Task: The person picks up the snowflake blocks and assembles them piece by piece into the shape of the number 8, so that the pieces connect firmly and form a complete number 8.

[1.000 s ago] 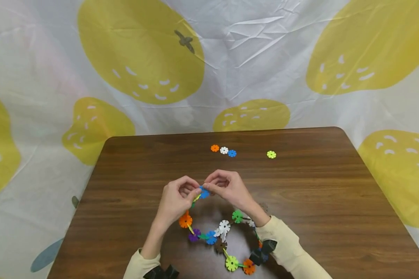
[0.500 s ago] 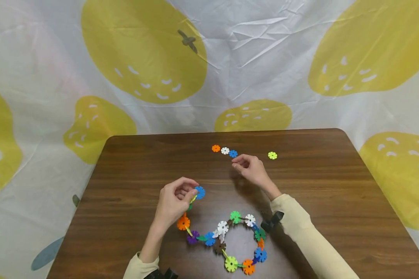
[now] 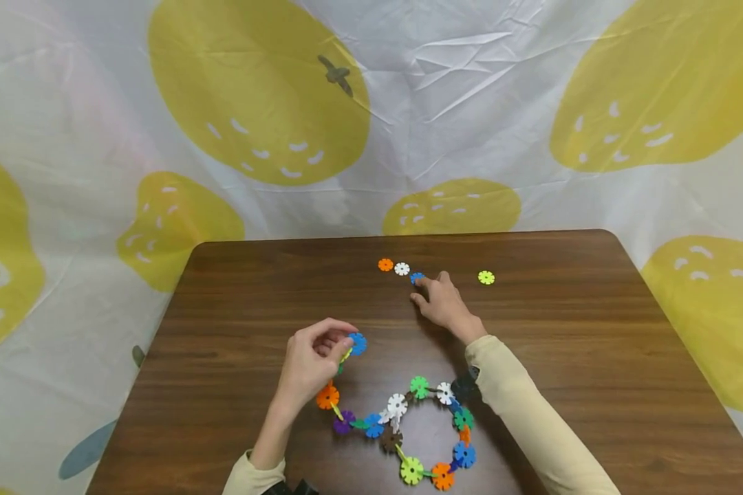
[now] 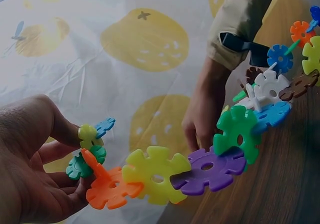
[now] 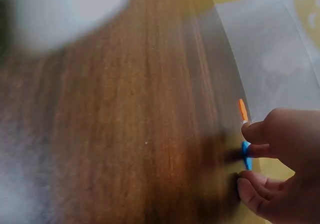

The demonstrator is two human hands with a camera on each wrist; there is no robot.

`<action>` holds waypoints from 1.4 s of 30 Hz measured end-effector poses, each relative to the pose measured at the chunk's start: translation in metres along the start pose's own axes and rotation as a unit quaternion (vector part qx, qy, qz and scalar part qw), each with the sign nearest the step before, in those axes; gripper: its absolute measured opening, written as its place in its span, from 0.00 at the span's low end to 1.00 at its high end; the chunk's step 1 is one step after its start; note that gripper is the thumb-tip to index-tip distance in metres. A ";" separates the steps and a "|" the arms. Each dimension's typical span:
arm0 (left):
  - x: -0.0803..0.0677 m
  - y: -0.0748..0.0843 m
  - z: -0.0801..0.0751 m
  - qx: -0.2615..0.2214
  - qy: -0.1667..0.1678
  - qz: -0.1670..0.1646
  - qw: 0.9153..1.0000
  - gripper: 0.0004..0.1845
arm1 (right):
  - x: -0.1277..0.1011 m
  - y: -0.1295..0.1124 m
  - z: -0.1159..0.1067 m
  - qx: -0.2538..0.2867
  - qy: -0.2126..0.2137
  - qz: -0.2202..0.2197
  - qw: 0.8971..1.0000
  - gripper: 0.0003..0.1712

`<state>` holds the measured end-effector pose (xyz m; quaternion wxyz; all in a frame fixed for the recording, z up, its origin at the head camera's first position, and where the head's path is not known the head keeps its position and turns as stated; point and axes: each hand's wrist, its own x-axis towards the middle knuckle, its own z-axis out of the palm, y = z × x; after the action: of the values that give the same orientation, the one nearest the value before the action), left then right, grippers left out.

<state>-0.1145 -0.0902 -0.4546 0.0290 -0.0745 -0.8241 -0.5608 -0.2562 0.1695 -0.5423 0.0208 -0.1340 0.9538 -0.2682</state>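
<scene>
A chain of colourful notched interlocking discs, part of it closed into a ring, rises at its left end to my left hand. Between thumb and fingers the left hand pinches that end, where a yellow-green disc and a blue disc meet. My right hand reaches over the far part of the table, fingers spread. One fingertip touches a loose blue disc, partly hidden under it. In the right wrist view the loose disc appears edge-on beside the fingers.
Loose orange and white discs lie left of the loose blue one. A yellow-green loose disc lies to its right. The chain's ring part, with a yellow-green disc, rests near the front. A fruit-print cloth hangs behind the table.
The right hand has left the chain's blue end disc and moved away to the loose blue disc, which it now touches. The left hand keeps holding the chain in nearly the same place.
</scene>
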 end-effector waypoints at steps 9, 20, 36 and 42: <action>0.002 0.000 0.001 -0.002 0.005 0.010 1.000 0.06 | -0.013 0.002 0.005 -0.062 0.105 -0.101 0.987 0.07; 0.004 -0.001 0.002 -0.013 0.012 0.024 1.000 0.05 | -0.022 -0.006 -0.005 0.025 0.018 -0.070 0.997 0.12; 0.003 0.000 0.004 -0.014 0.007 0.021 1.000 0.05 | -0.060 -0.037 -0.042 0.239 -0.053 -0.076 0.967 0.14; 0.004 0.000 0.005 -0.019 0.008 0.035 0.999 0.06 | -0.078 -0.061 -0.053 0.273 -0.032 -0.123 0.954 0.12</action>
<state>-0.1187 -0.0853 -0.4563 0.0540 -0.0996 -0.8099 -0.5755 -0.1720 0.1668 -0.4680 0.0537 -0.2476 0.8192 -0.5145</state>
